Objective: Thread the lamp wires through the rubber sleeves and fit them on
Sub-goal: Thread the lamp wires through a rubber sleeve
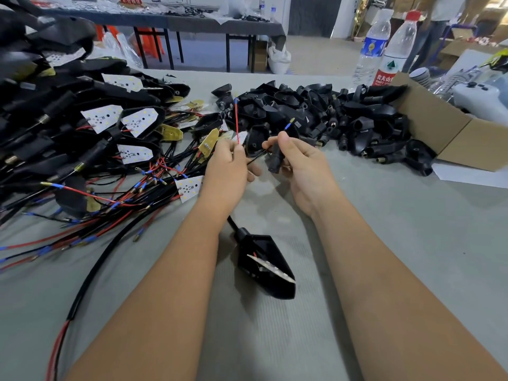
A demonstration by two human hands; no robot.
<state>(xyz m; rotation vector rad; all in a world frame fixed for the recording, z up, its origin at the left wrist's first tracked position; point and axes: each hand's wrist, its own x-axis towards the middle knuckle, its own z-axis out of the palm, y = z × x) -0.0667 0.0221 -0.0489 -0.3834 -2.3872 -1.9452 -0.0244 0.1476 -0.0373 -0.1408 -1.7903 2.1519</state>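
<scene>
Left hand (229, 163) pinching red wire (237, 125), right hand (295, 163) gripping rubber sleeve (275, 158); cardboard box (439, 130) beside.

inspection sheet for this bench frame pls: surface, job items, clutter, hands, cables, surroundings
Surface: grey table, cloth-covered.
Job's things: rubber sleeve in right hand; red wire standing up from left hand; black lamp housing lying near the forearms.
Clutter: pile of black parts; cardboard box; two water bottles.
Grippers: left hand pinches red wire; right hand grips sleeve.
Cables: heap of wired lamps on the left.
Surroundings: another table behind.
</scene>
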